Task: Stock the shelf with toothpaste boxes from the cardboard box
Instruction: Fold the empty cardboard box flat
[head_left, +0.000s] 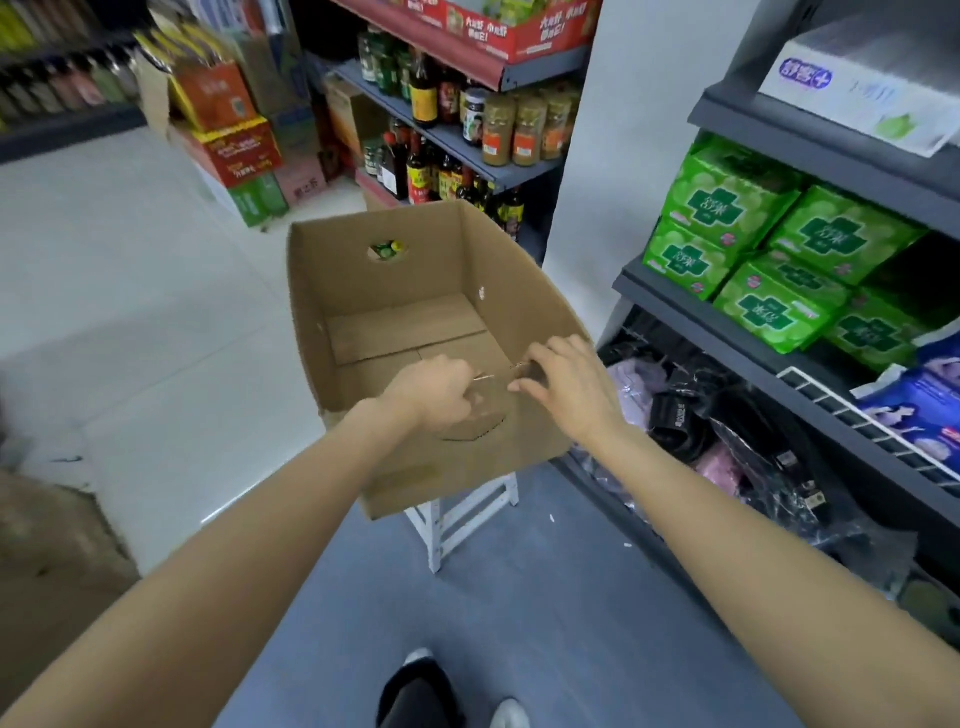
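Note:
An open brown cardboard box stands on a white stool in the aisle, and its inside looks empty. My left hand grips the box's near rim, fingers curled over the edge. Beside it my right hand holds the same rim, fingers bent over the near right corner. A white toothpaste box lies on the upper grey shelf at the right.
Green packs fill the middle shelf at right, blue packs sit lower, and dark bagged goods lie in the bottom bin. Sauce bottles and jars line the far shelves. Stacked cartons stand on the white floor at left.

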